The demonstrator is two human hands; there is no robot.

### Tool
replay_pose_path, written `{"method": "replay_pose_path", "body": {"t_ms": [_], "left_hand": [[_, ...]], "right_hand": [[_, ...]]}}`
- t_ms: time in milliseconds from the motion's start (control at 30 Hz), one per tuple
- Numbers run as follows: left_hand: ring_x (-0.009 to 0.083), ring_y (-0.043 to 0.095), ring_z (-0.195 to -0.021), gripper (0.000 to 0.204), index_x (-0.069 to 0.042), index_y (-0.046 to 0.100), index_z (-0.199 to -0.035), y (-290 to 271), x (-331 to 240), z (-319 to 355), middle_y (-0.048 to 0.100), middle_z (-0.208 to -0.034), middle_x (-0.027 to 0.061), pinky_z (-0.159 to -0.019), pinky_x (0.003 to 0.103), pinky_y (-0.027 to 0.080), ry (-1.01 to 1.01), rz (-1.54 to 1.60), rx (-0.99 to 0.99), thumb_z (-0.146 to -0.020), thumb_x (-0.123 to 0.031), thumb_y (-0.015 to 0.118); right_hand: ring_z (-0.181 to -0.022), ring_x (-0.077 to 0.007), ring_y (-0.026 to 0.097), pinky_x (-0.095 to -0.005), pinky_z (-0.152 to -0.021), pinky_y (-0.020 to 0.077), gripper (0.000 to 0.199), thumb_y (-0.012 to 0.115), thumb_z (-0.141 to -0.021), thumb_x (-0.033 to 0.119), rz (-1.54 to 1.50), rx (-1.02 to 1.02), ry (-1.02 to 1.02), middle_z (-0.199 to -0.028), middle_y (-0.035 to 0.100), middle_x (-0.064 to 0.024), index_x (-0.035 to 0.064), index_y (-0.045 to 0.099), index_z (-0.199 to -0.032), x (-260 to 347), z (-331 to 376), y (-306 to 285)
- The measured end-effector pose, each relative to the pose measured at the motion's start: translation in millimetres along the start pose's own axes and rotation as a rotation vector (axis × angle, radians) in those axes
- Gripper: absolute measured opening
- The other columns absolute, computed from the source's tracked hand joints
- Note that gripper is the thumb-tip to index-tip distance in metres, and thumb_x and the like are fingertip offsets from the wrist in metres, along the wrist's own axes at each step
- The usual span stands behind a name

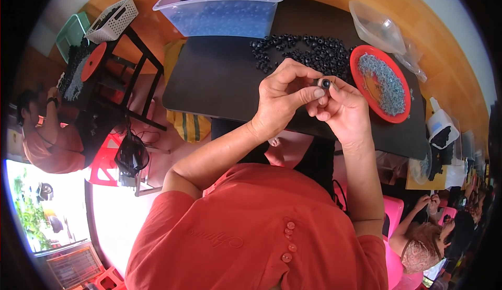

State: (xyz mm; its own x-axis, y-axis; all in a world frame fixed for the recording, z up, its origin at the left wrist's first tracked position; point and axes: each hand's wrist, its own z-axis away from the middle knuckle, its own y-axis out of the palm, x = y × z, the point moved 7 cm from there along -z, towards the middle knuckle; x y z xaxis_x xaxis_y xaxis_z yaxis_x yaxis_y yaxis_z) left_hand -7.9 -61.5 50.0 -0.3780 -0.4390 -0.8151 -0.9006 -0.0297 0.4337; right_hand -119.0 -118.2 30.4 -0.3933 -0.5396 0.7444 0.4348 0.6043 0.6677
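Note:
Above the near edge of the dark table (219,76), my two hands meet around a small black hollow cylindrical part (324,83) whose round opening shows. The thumb and forefinger of my left hand (282,94) pinch it from the left. From the right, the closed fingertips of my right hand (345,104) touch the same part; anything smaller between them is hidden. Just beyond my hands lies a loose spread of similar black parts (319,52). Beside my right hand sits a round red tray (357,62) holding many small silvery metal pieces (384,76).
A translucent bin (225,18) full of black parts stands at the table's far left. A clear plastic container (376,26) lies at the far right. Co-workers sit at other tables, one person (52,138) at left and another (423,238) at right. A white basket (112,21) stands at far left.

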Motion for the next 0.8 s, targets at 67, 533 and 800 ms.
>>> {"method": "replay_pose_path", "body": {"t_ms": [67, 533, 800], "left_hand": [[0.0131, 0.062, -0.085, 0.018, 0.002, 0.068, -0.102, -1.3, -0.9, 1.1, 0.056, -0.102, 0.0069, -0.069, 0.024, 0.055, 0.117, -0.064, -0.045, -0.084, 0.006, 0.07], [0.0145, 0.06, -0.077, 0.013, 0.004, 0.066, -0.102, -12.4, 24.4, -5.2, 0.064, -0.097, 0.0071, -0.066, 0.025, 0.05, -0.191, -0.183, -0.009, -0.093, -0.004, 0.063], [0.0178, 0.06, -0.077, 0.016, 0.004, 0.064, -0.107, -23.8, 41.0, 3.0, 0.064, -0.092, 0.0109, -0.066, 0.03, 0.049, -0.347, 0.129, -0.099, -0.096, -0.006, 0.057]], "right_hand": [[-0.068, -0.027, 0.065, -0.0259, -0.055, 0.0462, 0.021, 0.061, -0.094, 0.019, -0.041, -0.037, -0.016, -0.078, 0.061, -0.0076, -0.001, 0.062, -0.101, -3.9, -1.5, -3.3], [-0.074, -0.0048, 0.054, -0.0175, -0.064, 0.0422, 0.018, 0.063, -0.09, -0.004, 1.061, -0.267, -0.742, -0.09, 0.062, 0.0004, 0.0, 0.066, -0.107, 18.2, 19.1, 22.0], [-0.078, -0.0078, 0.06, -0.0216, -0.066, 0.0467, 0.018, 0.067, -0.086, -0.004, 1.109, -0.299, -0.678, -0.089, 0.063, -0.0031, -0.001, 0.067, -0.103, 17.9, 22.5, 14.1]]}}
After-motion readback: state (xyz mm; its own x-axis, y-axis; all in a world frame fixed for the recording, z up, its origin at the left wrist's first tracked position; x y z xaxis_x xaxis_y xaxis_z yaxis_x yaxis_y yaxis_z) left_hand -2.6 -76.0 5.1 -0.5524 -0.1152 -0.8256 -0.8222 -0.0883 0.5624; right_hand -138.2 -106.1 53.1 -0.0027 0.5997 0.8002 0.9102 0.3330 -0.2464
